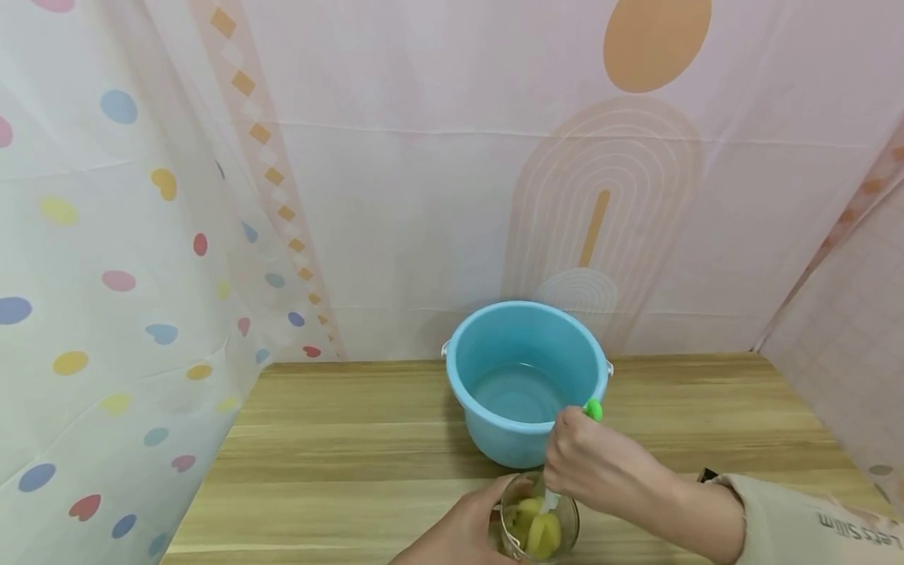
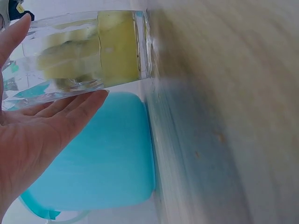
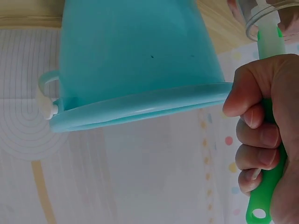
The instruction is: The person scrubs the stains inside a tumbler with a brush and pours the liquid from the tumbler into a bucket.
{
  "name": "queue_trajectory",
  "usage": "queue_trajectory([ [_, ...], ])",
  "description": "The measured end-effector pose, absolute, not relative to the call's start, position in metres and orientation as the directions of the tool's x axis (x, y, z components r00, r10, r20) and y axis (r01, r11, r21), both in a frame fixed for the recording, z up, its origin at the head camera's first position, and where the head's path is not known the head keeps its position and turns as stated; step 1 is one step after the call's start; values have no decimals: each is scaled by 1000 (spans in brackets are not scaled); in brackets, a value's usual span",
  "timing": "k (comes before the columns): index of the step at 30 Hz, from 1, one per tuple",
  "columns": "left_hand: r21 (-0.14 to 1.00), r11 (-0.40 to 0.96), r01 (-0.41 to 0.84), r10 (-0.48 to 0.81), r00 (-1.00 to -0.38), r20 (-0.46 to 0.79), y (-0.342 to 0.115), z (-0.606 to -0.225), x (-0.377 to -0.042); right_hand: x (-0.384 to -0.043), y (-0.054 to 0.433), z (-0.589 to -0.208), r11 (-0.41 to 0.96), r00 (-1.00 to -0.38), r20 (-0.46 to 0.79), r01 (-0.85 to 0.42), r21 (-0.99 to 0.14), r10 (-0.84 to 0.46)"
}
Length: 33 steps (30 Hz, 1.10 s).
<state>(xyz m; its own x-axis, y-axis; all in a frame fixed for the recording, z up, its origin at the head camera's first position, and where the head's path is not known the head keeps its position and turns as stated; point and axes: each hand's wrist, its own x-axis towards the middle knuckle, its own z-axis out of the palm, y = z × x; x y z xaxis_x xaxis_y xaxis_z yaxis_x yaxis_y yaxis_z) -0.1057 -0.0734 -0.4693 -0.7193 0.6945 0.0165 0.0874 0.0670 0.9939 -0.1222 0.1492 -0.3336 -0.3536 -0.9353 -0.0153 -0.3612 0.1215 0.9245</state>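
Near the front of the table, my left hand [image 1: 462,524] holds a clear drinking glass [image 1: 574,522], thumb on one side and fingers along the other. In the left wrist view the base of the glass [image 2: 144,44] is right at the tabletop. My right hand [image 3: 266,126] is a fist around the green-and-white handle [image 3: 261,196] of a cup brush, its holed end sticking out of the fist. The brush's yellow sponge head [image 1: 544,535] is down inside the glass, pressed against the bottom.
A light-blue bucket [image 1: 487,435] with some water in it stands just behind the glass, close to my right hand. The wooden tabletop [image 1: 339,463] meets a patterned curtain [image 1: 417,235] at the back, and a dotted curtain [image 1: 141,377] hangs along the left.
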Motion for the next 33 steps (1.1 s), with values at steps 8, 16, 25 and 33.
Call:
queue_trajectory([
  [8, 992, 76, 100, 683, -730, 21, -74, -471, -105, -116, 152, -333, 130, -356, -5, -353, 927, -935],
  [16, 999, 36, 32, 693, -720, -2, -75, -472, -104, -116, 146, -329, 174, -288, 68, -361, 916, -955],
  [25, 992, 66, 111, 694, -719, 34, -77, -471, -106, -127, 129, -326, 167, -310, 45, -379, 910, -950],
  [33, 994, 72, 81, 690, -724, 9, -77, -470, -105, -138, 132, -328, 171, -330, 40, -377, 910, -943],
])
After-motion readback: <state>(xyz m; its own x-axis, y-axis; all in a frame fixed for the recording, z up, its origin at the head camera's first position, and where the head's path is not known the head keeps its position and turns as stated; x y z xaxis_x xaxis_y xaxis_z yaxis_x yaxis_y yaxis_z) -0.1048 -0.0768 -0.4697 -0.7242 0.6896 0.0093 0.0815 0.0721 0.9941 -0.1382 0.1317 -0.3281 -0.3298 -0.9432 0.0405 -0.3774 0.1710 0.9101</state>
